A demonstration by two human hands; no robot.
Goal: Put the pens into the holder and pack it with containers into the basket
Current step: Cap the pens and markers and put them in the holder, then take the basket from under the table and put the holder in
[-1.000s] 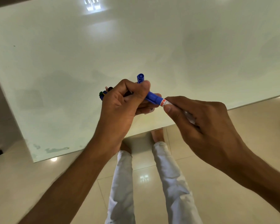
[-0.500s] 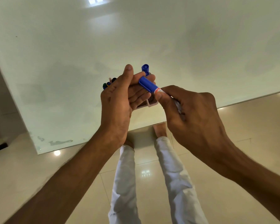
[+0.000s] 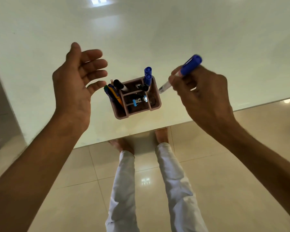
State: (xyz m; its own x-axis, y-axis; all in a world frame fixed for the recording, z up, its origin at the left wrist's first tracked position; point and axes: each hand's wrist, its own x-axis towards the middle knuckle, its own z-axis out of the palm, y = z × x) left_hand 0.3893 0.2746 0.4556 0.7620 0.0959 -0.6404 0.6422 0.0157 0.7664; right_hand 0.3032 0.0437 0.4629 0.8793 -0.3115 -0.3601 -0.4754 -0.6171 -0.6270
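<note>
**Pen held over a part-filled holder near the table's front edge**

Pen, blue-capped with a white barrel, is pinched in the right hand; the cap points up and away, the bare end slants down toward the holder, just beside its right wall. This tilt probably lines the barrel up for a drop into a compartment. The left hand is spread wide, palm turned inward, gripping nothing; it hangs just left of the holder and apart from it, likely to leave the top free.

The holder, a pinkish divided box, stands on the table close to the front edge, between the two hands. Two blue markers stand upright in its far right compartment, with a black-capped marker leaning in the far one beside them. Thin pens, yellow, blue and green, fill the left slot. A blue binder clip lies in a middle compartment.

The upright blue markers are nearest the incoming pen and may crowd its entry. No basket or containers are in view. Below the table edge lie the tiled floor and the person's white trouser legs.
</note>
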